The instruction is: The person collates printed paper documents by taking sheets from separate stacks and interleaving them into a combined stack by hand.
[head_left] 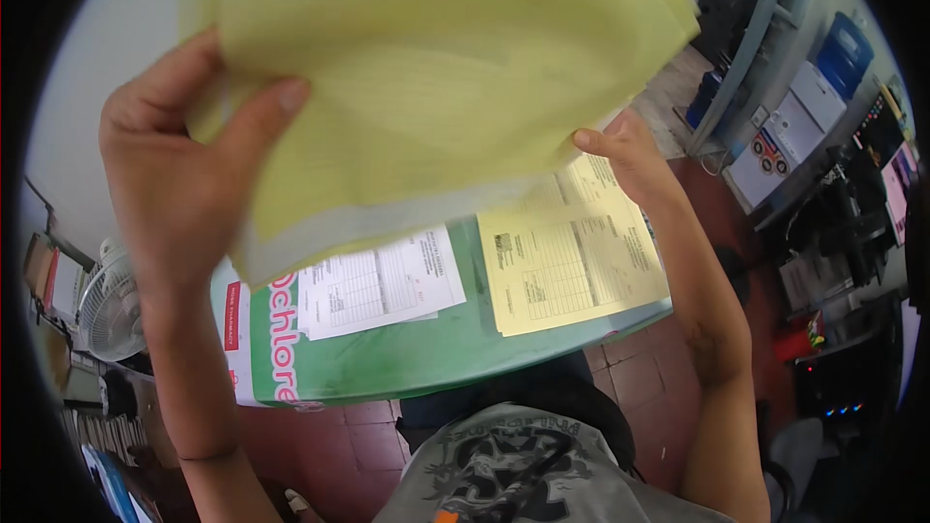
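A sheaf of yellow and white paper sheets (436, 87) is raised in front of me, bowed and partly blurred. My left hand (184, 155) pinches its left edge, thumb on the near face. At the lower right edge, my right hand (625, 155) grips the same sheaf, its thumb in front and the other fingers mostly hidden. Below lie white printed forms (383, 286) on the left and a stack of yellow printed forms (572, 276) on the right. The sheaf covers the upper part of both.
The forms lie on a green-covered table (407, 358) with pink lettering along its left side. A white fan (111, 300) stands at the left. Back right are a water dispenser (794, 126) with a blue bottle and a metal-framed door (746, 48). Red tiles cover the floor (639, 378).
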`<action>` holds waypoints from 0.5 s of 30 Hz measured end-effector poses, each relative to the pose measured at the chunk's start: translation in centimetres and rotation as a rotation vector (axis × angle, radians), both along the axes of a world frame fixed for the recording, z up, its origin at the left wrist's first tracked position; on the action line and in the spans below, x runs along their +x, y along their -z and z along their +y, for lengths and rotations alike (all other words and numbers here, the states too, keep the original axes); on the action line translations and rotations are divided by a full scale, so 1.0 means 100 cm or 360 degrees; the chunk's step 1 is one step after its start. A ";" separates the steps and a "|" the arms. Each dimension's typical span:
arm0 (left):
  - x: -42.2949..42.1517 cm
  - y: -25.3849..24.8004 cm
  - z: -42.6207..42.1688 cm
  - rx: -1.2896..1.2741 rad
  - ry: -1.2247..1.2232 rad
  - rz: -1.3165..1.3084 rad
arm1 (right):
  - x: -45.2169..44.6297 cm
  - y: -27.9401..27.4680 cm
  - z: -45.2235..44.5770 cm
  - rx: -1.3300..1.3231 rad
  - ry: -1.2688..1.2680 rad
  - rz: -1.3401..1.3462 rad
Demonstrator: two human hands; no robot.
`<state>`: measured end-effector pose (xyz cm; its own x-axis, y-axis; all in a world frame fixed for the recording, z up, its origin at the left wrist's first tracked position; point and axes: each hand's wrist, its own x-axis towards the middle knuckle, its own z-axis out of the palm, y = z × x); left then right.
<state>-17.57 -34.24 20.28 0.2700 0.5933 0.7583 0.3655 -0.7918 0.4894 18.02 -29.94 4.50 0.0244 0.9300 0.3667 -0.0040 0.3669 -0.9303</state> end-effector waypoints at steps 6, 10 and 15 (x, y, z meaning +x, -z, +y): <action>-0.061 0.036 0.070 -0.0934 0.0082 -0.0470 | -0.029 -0.002 0.012 -0.0483 -0.0559 0.0486; -0.076 0.112 0.112 -0.1439 -0.0175 -0.0505 | -0.042 0.015 0.025 -0.0967 -0.0488 0.0329; -0.080 0.177 0.135 -0.2126 -0.0165 -0.0676 | -0.056 0.048 0.035 -0.1244 -0.0337 0.0266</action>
